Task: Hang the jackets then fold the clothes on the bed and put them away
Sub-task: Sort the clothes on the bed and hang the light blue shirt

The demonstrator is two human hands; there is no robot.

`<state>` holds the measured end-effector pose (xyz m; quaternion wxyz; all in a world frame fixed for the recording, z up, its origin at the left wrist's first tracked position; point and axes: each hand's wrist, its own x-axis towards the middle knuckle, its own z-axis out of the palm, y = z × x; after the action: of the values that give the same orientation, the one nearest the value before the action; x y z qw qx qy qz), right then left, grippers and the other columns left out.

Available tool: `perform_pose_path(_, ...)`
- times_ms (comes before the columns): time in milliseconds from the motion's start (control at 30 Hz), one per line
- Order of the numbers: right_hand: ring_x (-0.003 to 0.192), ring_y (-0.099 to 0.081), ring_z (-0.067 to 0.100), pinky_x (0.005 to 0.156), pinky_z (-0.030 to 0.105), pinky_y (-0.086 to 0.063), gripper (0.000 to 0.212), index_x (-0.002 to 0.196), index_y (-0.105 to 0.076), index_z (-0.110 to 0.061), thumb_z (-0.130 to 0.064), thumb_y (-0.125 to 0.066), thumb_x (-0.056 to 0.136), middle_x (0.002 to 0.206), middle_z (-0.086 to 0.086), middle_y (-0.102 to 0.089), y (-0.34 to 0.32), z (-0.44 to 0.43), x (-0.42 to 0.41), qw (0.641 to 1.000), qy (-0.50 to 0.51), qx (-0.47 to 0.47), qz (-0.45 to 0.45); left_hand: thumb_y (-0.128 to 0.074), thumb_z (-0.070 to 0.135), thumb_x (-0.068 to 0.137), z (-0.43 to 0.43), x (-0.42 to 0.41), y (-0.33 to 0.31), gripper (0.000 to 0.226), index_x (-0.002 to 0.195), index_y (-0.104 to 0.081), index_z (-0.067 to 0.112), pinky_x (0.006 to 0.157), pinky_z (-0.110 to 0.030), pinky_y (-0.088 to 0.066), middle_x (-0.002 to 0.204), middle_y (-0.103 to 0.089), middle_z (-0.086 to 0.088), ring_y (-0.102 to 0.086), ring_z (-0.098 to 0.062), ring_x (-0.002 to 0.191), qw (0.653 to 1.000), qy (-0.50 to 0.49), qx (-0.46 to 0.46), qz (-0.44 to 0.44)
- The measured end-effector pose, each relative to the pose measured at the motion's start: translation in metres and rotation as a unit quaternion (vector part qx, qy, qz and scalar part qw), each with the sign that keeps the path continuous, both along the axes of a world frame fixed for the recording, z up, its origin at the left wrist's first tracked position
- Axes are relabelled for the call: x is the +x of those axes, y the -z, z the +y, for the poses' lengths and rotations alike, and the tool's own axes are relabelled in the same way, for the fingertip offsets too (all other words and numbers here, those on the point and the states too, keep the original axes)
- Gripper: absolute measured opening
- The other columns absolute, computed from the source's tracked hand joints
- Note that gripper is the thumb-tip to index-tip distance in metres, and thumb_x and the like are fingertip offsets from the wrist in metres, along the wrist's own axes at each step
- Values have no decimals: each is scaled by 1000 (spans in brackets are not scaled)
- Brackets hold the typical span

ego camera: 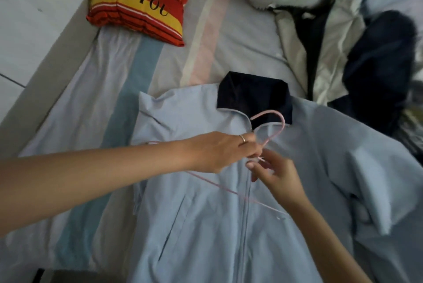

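While atop jacket (206, 225), hanger (283, 122) in grips (219, 152) (274, 175)

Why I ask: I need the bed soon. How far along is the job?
Done: nothing looks hung. In hand: the pale blue zip jacket with navy collar lies flat on the bed; left hand and right hand hold a pink wire hanger atop it. Left: the crumpled navy-and-cream clothes pile, unfolded.
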<state>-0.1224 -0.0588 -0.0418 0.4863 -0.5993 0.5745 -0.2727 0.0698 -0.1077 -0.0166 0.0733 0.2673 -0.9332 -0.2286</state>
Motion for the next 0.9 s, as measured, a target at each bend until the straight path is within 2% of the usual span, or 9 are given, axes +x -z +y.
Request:
perform_pose_path(100, 49, -42, 8, 53, 41, -41, 40, 75, -60, -30, -68, -49, 75, 51, -6, -48, -1, 14, -12, 999, 12, 20, 33, -46, -10, 72, -12, -17, 23, 46, 112, -42, 12, 53, -35, -44, 93, -54, -9, -48, -20, 65, 988, 105, -100, 45)
perform_pose_path(200, 57, -51, 13, 61, 35, -42, 55, 77, -64, -18, -61, -33, 93, 55, -2, -53, 4, 15, -28, 981, 4, 104, 162, -38, 4, 71, -30, -26, 42, 41, 111, -41, 11, 73, -32, -41, 96, -62, -9, -53, -25, 72, 983, 125, -127, 52)
perform_pose_path(267, 72, -58, 23, 67, 34, -44, 63, 84, -65, -9, -56, -25, 97, 70, 4, -62, 15, 11, -45, 961, 27, 146, 233, -38, 10, 74, -44, -30, 59, 35, 107, -47, 11, 78, -30, -38, 94, -64, -6, -53, -23, 77, 991, 46, -115, 42)
perform_pose_path(367, 79, -61, 31, 75, 38, -50, 59, 81, -66, -13, -49, -20, 92, 78, 11, -68, 36, 8, -73, 950, 118, 171, 235, -42, 14, 86, -70, -35, 90, 25, 106, -57, 8, 82, -35, -43, 105, -59, -7, -59, -25, 94, 979, -203, -9, 2)
perform_pose_path(500, 49, -51, 21, 55, 34, -42, 31, 69, -66, -14, -24, -41, 85, 47, -1, -54, 60, 5, -92, 939, 278, 199, 26, -56, 26, 93, -120, -51, 120, 33, 123, -54, 13, 100, -32, -38, 132, -41, -16, -49, -29, 116, 838, -511, 191, 8)
perform_pose_path(600, 38, -32, 8, 43, 22, -27, 35, 68, -68, -6, -3, -40, 89, 40, -6, -38, 64, 14, -102, 918, 344, 185, -73, -64, 36, 88, -146, -70, 135, 47, 126, -49, 12, 103, -33, -33, 136, -36, -17, -44, -33, 122, 746, -613, 258, -1)
perform_pose_path(700, 38, -26, 6, 38, 16, -23, 39, 65, -65, -3, 1, -39, 94, 42, -5, -30, 60, 22, -119, 894, 394, 144, -161, -70, 28, 82, -149, -85, 147, 63, 131, -37, 8, 102, -47, -35, 137, -40, -16, -41, -36, 125, 722, -656, 204, -87)
perform_pose_path(767, 38, -27, 6, 38, 15, -25, 41, 60, -61, -8, -12, -45, 99, 44, -5, -31, 50, 21, -128, 877, 423, 118, -194, -67, 18, 81, -151, -83, 149, 65, 134, -31, 7, 103, -51, -37, 136, -45, -15, -46, -38, 124, 709, -673, 199, -68)
perform_pose_path(900, 41, -25, 4, 42, 16, -24, 45, 55, -50, -21, -35, -45, 98, 49, -10, -33, 28, -9, -139, 839, 441, 83, -309, -52, 4, 83, -147, -67, 136, 35, 117, -47, 1, 88, -38, -44, 117, -57, -18, -55, -36, 107, 716, -658, 232, 16)
